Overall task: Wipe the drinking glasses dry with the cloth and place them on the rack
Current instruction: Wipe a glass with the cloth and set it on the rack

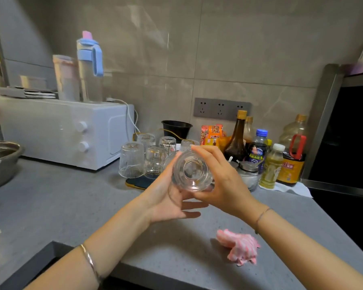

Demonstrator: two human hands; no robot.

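- My right hand [222, 176] came in from the right, fingers curled over the top of the drinking glass [192, 172] and thumb tucked beneath it, grasping it.
- My left hand [168, 197] lay palm up on the glass's left side. Its thumb stood up along the wall and its fingers were straight and loose below, not wrapped around anything.
- The glass hung in the air above the grey countertop [71, 206], in front of the rack [137, 183].
- It lay on its side with its long axis running away from me and one round end facing me.
- I could not tell whether that end was the mouth or the base.
- The crumpled pink cloth [237, 246] lay on the countertop by my right forearm, apart from both hands.
- The upturned glasses [132, 160] and my hands hid most of the rack, leaving only a dark, gold-edged corner in sight.
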